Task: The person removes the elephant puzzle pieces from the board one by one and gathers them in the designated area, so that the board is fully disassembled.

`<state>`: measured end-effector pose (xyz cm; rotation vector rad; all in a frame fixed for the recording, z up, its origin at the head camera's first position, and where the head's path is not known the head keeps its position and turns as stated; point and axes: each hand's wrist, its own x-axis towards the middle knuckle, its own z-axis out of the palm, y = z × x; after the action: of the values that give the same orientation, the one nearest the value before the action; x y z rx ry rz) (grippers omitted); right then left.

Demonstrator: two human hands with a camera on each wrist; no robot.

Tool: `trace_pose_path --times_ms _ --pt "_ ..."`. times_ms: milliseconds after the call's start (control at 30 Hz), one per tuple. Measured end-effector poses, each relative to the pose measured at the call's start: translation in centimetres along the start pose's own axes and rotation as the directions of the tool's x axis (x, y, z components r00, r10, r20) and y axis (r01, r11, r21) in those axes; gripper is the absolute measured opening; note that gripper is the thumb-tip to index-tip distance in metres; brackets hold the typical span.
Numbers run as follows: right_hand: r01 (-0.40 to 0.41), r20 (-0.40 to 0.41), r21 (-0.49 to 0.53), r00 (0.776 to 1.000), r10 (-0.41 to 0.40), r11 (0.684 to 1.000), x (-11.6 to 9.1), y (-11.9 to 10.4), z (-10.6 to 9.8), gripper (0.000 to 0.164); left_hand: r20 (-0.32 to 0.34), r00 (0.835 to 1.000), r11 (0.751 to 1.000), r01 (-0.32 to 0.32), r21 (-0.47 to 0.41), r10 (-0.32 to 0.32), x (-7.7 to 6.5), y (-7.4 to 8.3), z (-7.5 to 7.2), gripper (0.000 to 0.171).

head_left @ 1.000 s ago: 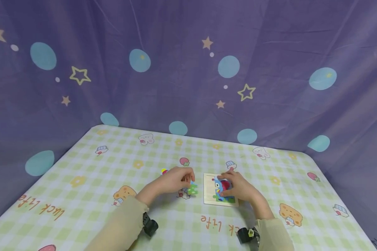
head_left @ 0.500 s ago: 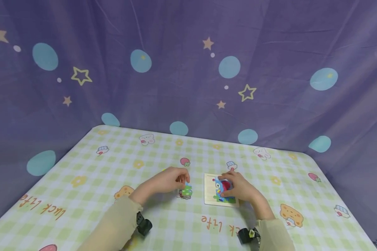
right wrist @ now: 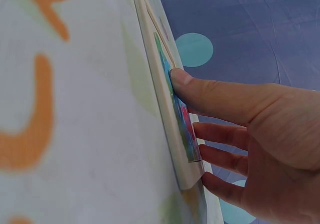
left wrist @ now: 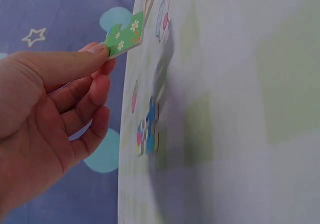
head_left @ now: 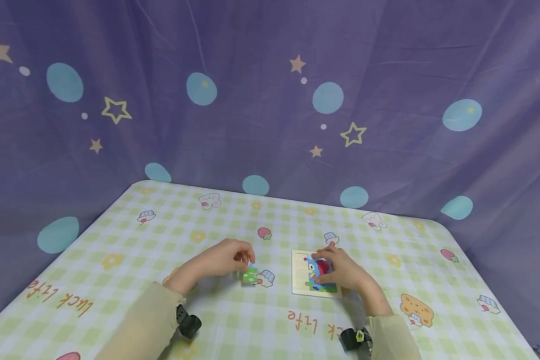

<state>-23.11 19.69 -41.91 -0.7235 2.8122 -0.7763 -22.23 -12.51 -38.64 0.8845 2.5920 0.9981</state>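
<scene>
My left hand (head_left: pixel 225 257) pinches a green jigsaw piece with white flowers (left wrist: pixel 129 36) between thumb and fingertips, above the tablecloth. To its right lies a pale wooden puzzle board (head_left: pixel 299 274), partly filled with a blue bird picture (head_left: pixel 312 267) that has a red patch and green ground. My right hand (head_left: pixel 344 267) rests on the board, thumb and fingers spread over the fitted pieces; the thumb (right wrist: pixel 182 78) presses on the picture in the right wrist view. The board's upper right part is hidden under this hand.
Loose blue jigsaw pieces (left wrist: pixel 151 129) lie on the cloth in the left wrist view, behind the left hand in the head view. A checked tablecloth (head_left: pixel 234 320) covers the table, and a purple curtain (head_left: pixel 270 125) hangs behind it.
My left hand has moved leftward, away from the board, with the green jigsaw piece still pinched. The right hand and the board have stayed in place.
</scene>
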Motion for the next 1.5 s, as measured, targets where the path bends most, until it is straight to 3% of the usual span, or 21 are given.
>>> trace_pose_path --times_ms 500,767,1500 --pt "0.001 -0.012 0.000 1.000 -0.001 1.000 0.0 0.0 0.1 0.055 0.048 0.996 0.998 0.070 -0.008 -0.069 -1.9 -1.4 -1.0 0.009" --pt "-0.001 -0.012 -0.003 1.000 0.001 1.000 -0.1 -0.1 0.2 0.054 0.086 0.995 0.998 0.056 -0.016 -0.054 -2.7 -2.3 -1.2 0.008" --pt "-0.014 -0.007 0.000 1.000 0.014 1.000 0.0 -0.1 0.1 0.055 0.116 0.990 0.996 0.088 -0.016 -0.086 -3.0 -2.8 -1.1 0.012"
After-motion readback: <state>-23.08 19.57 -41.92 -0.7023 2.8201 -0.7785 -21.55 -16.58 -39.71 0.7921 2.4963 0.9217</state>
